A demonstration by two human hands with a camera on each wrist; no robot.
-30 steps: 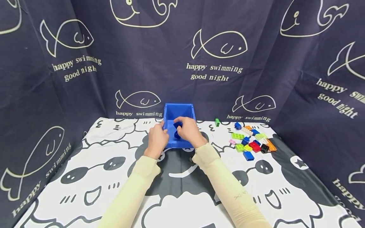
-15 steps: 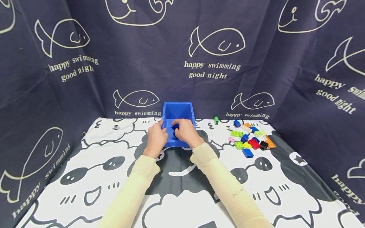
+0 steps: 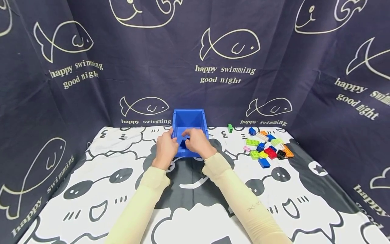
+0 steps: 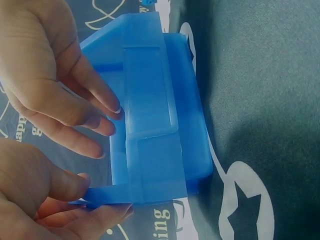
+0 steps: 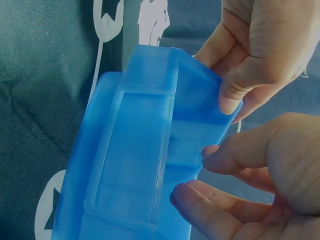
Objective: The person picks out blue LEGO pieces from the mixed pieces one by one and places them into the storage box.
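A blue plastic bin [image 3: 189, 118] stands at the back of the table. My left hand [image 3: 166, 149] grips its left side wall; in the left wrist view the thumb and fingers pinch the wall's edge. My right hand [image 3: 198, 141] reaches over the bin, its fingers loosely bent. In the right wrist view a gap shows between the right thumb and fingers [image 5: 220, 200], with nothing seen in it. Below that hand lies a dark blue patch on the bin's floor; whether it is a brick or a shadow I cannot tell.
Several toy building bricks lie in a loose group on the right, among them a red brick [image 3: 270, 153], a black brick [image 3: 281, 155] and a blue brick [image 3: 264, 163]. Apart from them stands a green brick [image 3: 230, 128]. A dark fish-print curtain [image 3: 226, 98] hangs behind the table.
The dark blue brick-like thing at my right fingers has gone lower into the bin and no longer shows in the hand. My left hand keeps its hold on the bin; the view shifts slightly.
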